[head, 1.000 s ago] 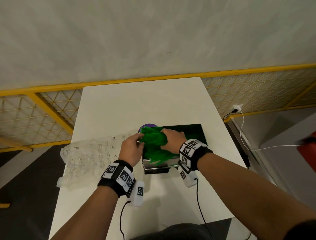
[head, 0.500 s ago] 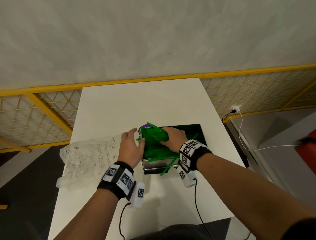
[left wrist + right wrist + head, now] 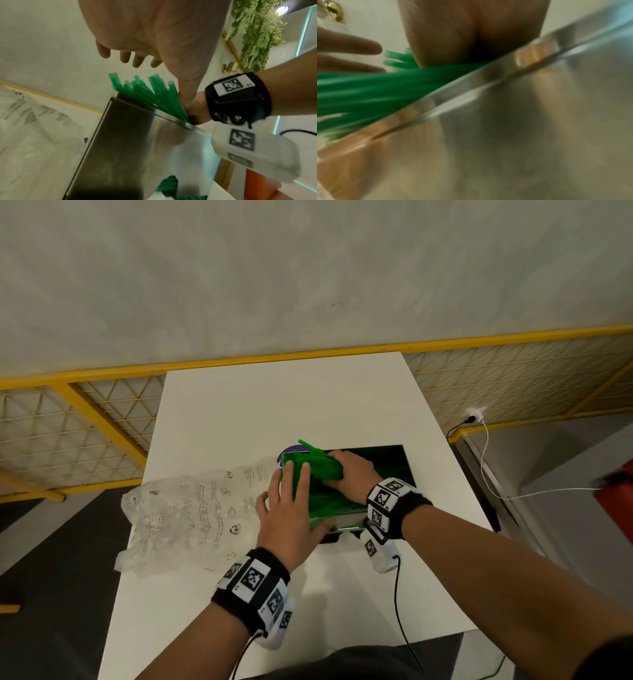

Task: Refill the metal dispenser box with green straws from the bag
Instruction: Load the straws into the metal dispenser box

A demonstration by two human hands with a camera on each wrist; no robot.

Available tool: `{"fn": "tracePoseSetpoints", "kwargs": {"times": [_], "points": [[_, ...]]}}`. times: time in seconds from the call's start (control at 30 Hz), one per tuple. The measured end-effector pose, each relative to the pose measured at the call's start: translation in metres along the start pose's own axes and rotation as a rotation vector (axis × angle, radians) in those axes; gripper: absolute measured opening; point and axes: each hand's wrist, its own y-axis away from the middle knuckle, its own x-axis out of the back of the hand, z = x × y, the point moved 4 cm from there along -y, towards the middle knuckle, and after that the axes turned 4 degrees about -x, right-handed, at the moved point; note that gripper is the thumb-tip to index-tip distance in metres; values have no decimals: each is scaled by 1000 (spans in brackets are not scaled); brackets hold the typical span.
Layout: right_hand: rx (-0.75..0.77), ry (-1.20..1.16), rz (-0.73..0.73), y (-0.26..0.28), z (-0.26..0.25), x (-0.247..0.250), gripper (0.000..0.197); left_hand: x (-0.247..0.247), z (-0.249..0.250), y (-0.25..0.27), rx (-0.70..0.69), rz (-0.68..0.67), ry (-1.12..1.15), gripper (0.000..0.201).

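The open metal dispenser box (image 3: 346, 517) stands mid-table, with green straws lying inside it. My right hand (image 3: 342, 470) grips a bundle of green straws (image 3: 317, 465) over the box's left end; their tips stick out past the far left corner. My left hand (image 3: 294, 477) lies flat with straight fingers over the box's left edge, against the bundle, thumb by the front wall. In the left wrist view the straws (image 3: 149, 94) fan up above the box wall (image 3: 137, 142). The right wrist view shows blurred straws (image 3: 376, 88) crossing the box rim (image 3: 488, 81).
The crumpled clear plastic bag (image 3: 191, 515) lies on the white table (image 3: 274, 398) left of the box. A purple round thing (image 3: 286, 455) peeks out behind the box's left corner. A yellow mesh fence (image 3: 102, 422) runs behind the table. Wrist cables trail over the near edge.
My left hand has moved right and forward, from beside the bundle to flat over the box's left edge. The right hand keeps its grip on the straws; the bundle has shifted slightly left.
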Motion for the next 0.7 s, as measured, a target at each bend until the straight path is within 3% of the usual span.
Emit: {"fn": "tracePoseSetpoints", "kwargs": {"times": [0.27,0.57,0.7], "points": [[27,13,-142,0,7,9,60,-2,-7,-16,-26,-28,35,78],[62,109,-6,2,2,4,42,-16,-4,-21,-46,-41,259,120],[85,7,51,5,1,8,41,-20,-8,-26,-18,37,195,95]]}}
